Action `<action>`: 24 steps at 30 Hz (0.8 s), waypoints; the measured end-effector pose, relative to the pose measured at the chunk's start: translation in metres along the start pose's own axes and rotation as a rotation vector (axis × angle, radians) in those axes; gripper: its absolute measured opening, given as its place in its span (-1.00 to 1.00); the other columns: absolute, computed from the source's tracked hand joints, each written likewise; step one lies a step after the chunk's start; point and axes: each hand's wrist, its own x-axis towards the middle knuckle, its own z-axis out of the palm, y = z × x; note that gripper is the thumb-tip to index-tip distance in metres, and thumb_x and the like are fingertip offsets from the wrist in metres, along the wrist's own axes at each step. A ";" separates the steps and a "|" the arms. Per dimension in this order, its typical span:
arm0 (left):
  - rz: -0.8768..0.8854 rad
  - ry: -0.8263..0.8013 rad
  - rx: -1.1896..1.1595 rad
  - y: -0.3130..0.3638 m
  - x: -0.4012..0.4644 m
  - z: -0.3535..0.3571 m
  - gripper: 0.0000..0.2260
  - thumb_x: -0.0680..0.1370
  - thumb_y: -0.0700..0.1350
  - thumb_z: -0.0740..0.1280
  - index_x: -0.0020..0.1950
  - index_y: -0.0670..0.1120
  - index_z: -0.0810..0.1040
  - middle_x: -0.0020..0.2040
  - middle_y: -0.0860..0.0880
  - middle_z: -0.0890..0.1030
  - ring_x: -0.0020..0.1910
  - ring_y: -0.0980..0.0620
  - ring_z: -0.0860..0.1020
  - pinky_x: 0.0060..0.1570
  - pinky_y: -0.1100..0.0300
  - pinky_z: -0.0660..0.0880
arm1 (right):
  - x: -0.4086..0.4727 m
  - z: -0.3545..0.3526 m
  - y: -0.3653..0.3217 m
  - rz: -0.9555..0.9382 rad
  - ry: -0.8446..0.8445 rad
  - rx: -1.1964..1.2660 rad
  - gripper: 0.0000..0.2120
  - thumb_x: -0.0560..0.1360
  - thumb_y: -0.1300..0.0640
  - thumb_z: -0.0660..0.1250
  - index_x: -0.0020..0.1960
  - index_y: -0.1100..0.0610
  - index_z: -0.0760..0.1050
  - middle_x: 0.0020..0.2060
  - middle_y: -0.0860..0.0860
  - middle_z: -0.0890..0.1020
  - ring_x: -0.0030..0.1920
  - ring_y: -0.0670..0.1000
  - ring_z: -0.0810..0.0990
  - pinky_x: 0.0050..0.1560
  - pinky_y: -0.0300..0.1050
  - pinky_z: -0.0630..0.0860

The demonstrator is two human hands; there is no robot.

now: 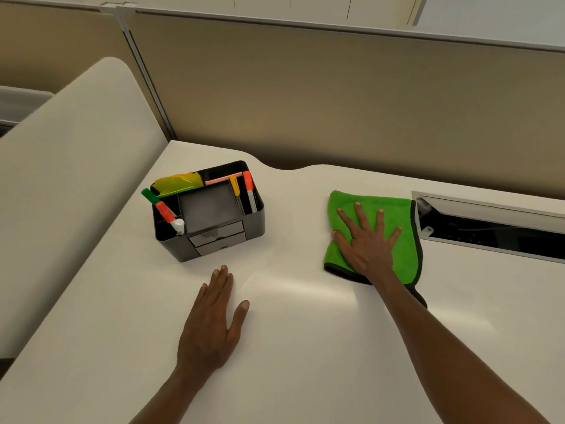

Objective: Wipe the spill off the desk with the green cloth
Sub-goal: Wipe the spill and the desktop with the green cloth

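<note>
A green cloth point(397, 249) with a dark hem lies folded on the white desk point(305, 347), right of centre. My right hand point(365, 240) presses flat on top of it, fingers spread, palm down. My left hand point(214, 319) rests flat on the bare desk nearer the front, fingers together, holding nothing. I cannot make out any spill on the desk surface; a soft glare band runs between the two hands.
A black desk organiser point(214, 231) with markers and sticky notes stands left of the cloth. An open cable tray point(495, 231) is set into the desk just right of the cloth. Beige partition panels point(336, 96) close off the back and left.
</note>
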 end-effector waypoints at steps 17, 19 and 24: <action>-0.001 0.022 -0.032 -0.003 0.000 0.002 -0.38 0.61 0.23 -0.01 0.58 -0.09 0.17 0.60 0.06 0.10 0.58 0.18 0.02 0.56 0.19 0.00 | 0.029 0.008 -0.080 -0.244 -0.043 -0.031 -0.39 0.50 -0.43 -0.18 0.53 -0.37 -0.01 0.61 -0.13 -0.04 0.58 0.30 -0.16 0.33 0.63 -0.23; -0.003 0.023 -0.027 -0.003 0.000 0.002 -0.37 0.60 0.23 -0.02 0.57 -0.10 0.17 0.60 0.06 0.11 0.58 0.17 0.02 0.56 0.19 0.00 | 0.015 0.011 -0.089 -0.252 -0.036 -0.027 -0.39 0.50 -0.42 -0.17 0.54 -0.36 -0.01 0.62 -0.11 -0.04 0.58 0.31 -0.16 0.34 0.63 -0.23; -0.005 0.000 -0.062 -0.004 0.000 0.002 -0.35 0.60 0.25 -0.06 0.59 -0.09 0.10 0.60 0.07 0.06 0.58 0.20 -0.02 0.56 0.20 -0.04 | -0.022 0.016 -0.109 -0.213 -0.026 -0.025 -0.40 0.53 -0.39 -0.16 0.55 -0.33 -0.03 0.62 -0.07 -0.05 0.57 0.32 -0.18 0.34 0.63 -0.25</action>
